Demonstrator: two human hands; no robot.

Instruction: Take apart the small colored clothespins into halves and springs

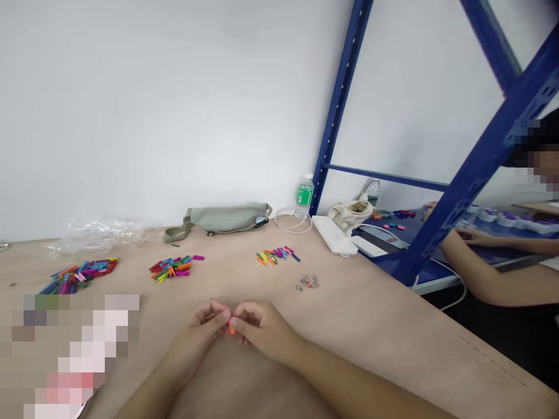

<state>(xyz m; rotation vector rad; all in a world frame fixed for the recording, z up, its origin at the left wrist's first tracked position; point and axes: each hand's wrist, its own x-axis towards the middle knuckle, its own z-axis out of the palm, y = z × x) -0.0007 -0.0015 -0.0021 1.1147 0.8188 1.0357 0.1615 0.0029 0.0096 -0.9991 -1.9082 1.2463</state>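
Fingers [208, 314] of left hand [192, 337] and right hand [262, 331] together, clamped on small orange clothespin piece [231, 329], mostly hidden, above counter [362, 314]; a slipping pinch could flick it loose onto the wood.

A plain white wall [166, 110] fills the back of the view under soft, even light. A blue metal shelving rack [343, 99] with slanted braces stands before it on the right, beside a pale plywood table [384, 326]. Past the table's edge, the space falls into shadow, probably the floor [493, 343], though it is too dark to be sure
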